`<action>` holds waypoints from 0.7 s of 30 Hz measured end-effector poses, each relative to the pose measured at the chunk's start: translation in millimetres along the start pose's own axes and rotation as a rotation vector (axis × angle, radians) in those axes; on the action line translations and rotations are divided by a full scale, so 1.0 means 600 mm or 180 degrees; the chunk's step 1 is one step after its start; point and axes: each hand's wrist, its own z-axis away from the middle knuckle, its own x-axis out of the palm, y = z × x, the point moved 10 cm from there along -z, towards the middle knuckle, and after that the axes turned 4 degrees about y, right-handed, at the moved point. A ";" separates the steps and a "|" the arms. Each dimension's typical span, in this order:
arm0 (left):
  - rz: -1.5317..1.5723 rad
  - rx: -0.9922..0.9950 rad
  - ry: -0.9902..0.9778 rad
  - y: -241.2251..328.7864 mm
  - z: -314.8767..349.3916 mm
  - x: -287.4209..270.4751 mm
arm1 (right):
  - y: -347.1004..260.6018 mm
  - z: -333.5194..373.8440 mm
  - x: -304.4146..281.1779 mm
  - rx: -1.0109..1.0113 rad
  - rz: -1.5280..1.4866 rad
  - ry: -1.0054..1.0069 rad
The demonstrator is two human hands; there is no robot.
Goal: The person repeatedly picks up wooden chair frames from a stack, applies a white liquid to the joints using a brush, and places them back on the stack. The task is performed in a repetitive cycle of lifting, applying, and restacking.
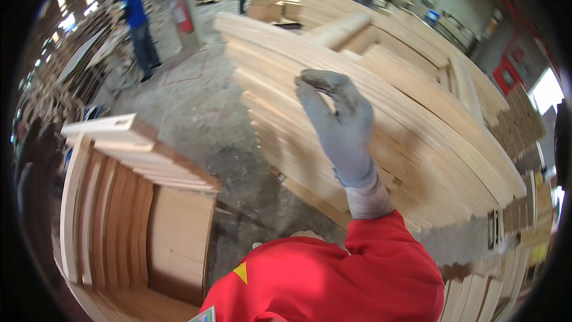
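1. A grey concrete floor [173,101], scuffed and darkly stained in places, runs to the left of the board stack [310,53]; the stack is the landmark here.
2. The room is a workshop: a pillar [180,12] with a red patch stands beyond the stack to its left, and a red box [506,76] is beyond it to the right.
3. Counted: one large board stack, one pillar, one gloved right hand [339,107], and three other people, one in a blue top [136,15] left of the stack and two beyond it.
4. One group of nested wooden pieces [182,232] sits left of the stack, near the wearer's red top [333,268].
5. The stack is right in front of the wearer: pale, smooth, light-grained boards in many layers, their ends stepped unevenly, with loose pieces lying across the top.
6. The right hand, in a grey glove with darkened fingertips, appears over the stack; its fingers bend toward the thumb, leaving a gap. Whether they grasp anything, I cannot tell.
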 end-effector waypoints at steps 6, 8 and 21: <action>-0.0138 0.0841 -0.0969 0.053 -0.089 0.326 | -0.078 0.021 -0.350 -0.0504 0.1992 0.0721; -0.0704 0.1565 -0.1298 0.101 -0.090 0.444 | -0.104 0.035 -0.460 -0.0539 0.2826 0.0761; -0.2413 0.3548 -0.1563 0.175 -0.209 0.992 | -0.086 0.007 -0.821 0.0347 0.5239 -0.0160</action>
